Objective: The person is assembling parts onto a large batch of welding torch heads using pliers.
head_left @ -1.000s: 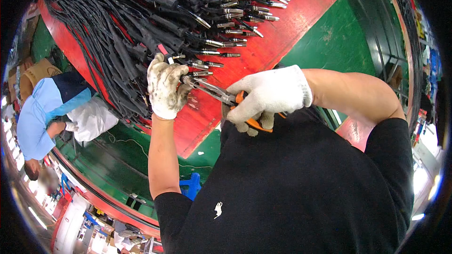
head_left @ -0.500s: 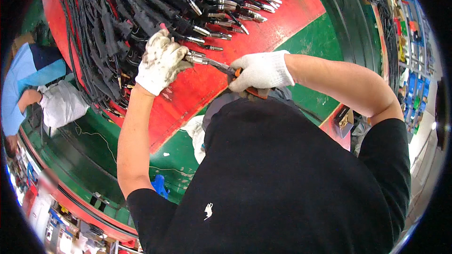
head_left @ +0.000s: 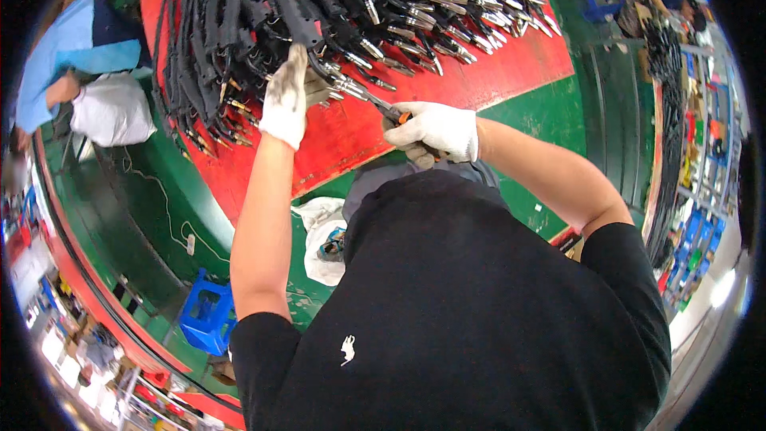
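Note:
My gloved left hand [head_left: 289, 96] is closed around the black neck area of a welding torch [head_left: 303, 25] at the near edge of a large pile. Its fingers point away from me and partly hide the grip. In my gloved right hand [head_left: 435, 129] are pliers [head_left: 381, 104] with black and orange handles. The plier jaws reach left to the torch's metal tip [head_left: 348, 84]; whether they clamp it is too small to tell. Many similar torches [head_left: 423, 12] with black handles and silvery ends lie around it on the red tabletop [head_left: 351, 140].
A blue plastic stool [head_left: 207, 315] stands on the green floor at left, near a thin white cord [head_left: 163, 191]. A white bag [head_left: 323, 243] lies by my lap. Another person in blue [head_left: 64, 56] is at the far left beside a white sack [head_left: 114, 110]. Shelving [head_left: 706, 160] lines the right.
The view has shifted, showing more of the stool and bag. My left hand's fingers look straighter beside the torch. The pliers remain in my right hand at the tip.

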